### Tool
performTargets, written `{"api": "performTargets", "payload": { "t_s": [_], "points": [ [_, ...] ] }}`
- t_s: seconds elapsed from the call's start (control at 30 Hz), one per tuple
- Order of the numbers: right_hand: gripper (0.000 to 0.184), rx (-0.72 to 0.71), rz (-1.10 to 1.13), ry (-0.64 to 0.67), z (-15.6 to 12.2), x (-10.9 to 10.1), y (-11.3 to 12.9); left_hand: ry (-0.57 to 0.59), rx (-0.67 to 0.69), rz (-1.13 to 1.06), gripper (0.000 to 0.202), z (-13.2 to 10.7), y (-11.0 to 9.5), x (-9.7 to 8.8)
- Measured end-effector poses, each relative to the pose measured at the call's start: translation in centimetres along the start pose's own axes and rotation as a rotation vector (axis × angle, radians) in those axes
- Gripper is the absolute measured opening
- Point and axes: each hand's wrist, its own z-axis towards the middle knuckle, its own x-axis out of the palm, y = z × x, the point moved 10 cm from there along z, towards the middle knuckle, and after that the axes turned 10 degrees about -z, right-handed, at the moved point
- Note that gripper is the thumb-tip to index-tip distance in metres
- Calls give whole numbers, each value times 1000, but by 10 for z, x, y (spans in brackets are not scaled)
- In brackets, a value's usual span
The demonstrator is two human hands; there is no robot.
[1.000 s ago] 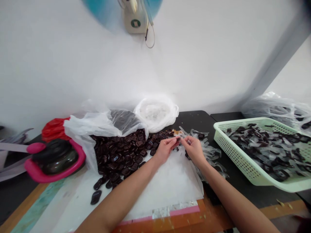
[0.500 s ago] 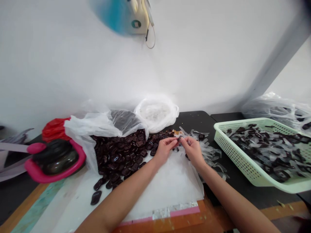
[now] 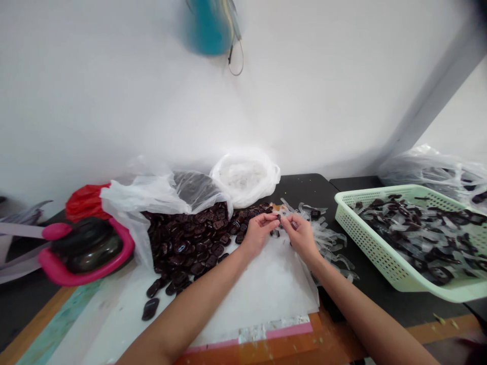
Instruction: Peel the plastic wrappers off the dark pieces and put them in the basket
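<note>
My left hand [image 3: 259, 232] and my right hand [image 3: 302, 234] meet fingertip to fingertip above the white sheet [image 3: 262, 289]. Both pinch a small dark plastic piece [image 3: 279, 218], mostly covered by the fingers. Left of my left hand spreads a heap of glossy dark brown plastic pieces [image 3: 198, 243], spilling from a white plastic bag [image 3: 152, 195]. Beside and behind my right hand lie clear plastic strips [image 3: 331, 241], a few with dark parts among them.
A pale green basket [image 3: 375, 258] holding dark pieces with clear strips stands at right. Another white bag [image 3: 245, 177] sits against the wall. At left are a pink-rimmed object with a dark rounded body [image 3: 87, 248] and a red bag [image 3: 85, 203]. A blurred blue thing [image 3: 209, 30] hangs above.
My fingertips have shifted slightly on the small piece, my right hand a little to the left. The hanging blue thing has turned. Everything else looks the same.
</note>
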Motion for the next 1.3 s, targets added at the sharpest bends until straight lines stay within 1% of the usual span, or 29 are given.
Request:
{"api": "performTargets", "payload": {
  "t_s": [0.07,0.17,0.27,0.37,0.47,0.53,0.63,0.7,0.77,0.9,0.97,1.1,1.3],
  "points": [
    [37,-3,29,36,0,1,3,11,22,25,23,-1,-4,3],
    [33,38,75,75,-1,2,2,11,44,54,24,-2,-7,5],
    [30,65,97,61,-2,-1,0,-12,40,70,25,-4,-7,4],
    [29,13,91,54,-1,-1,3,16,51,90,23,-5,-9,7],
    [28,-46,37,55,0,0,5,65,94,163,16,-5,-16,12],
    [28,-78,-26,46,1,1,5,49,148,245,15,-5,-24,10],
    [26,-101,-114,40,0,3,3,-19,202,306,15,-4,-32,4],
    [25,-111,-160,36,0,3,2,-34,172,276,16,-3,-29,1],
    [24,-120,-195,28,0,3,3,-34,112,217,18,-1,-21,-1],
    [24,-118,-229,28,0,2,3,-24,27,109,19,0,-11,1],
    [22,-123,-237,30,1,2,2,-5,30,103,18,0,-11,3],
    [17,-146,-270,22,1,2,0,47,43,158,19,0,-13,9],
    [17,-179,-275,34,0,0,5,53,19,123,27,2,-11,8]
  ]
}}
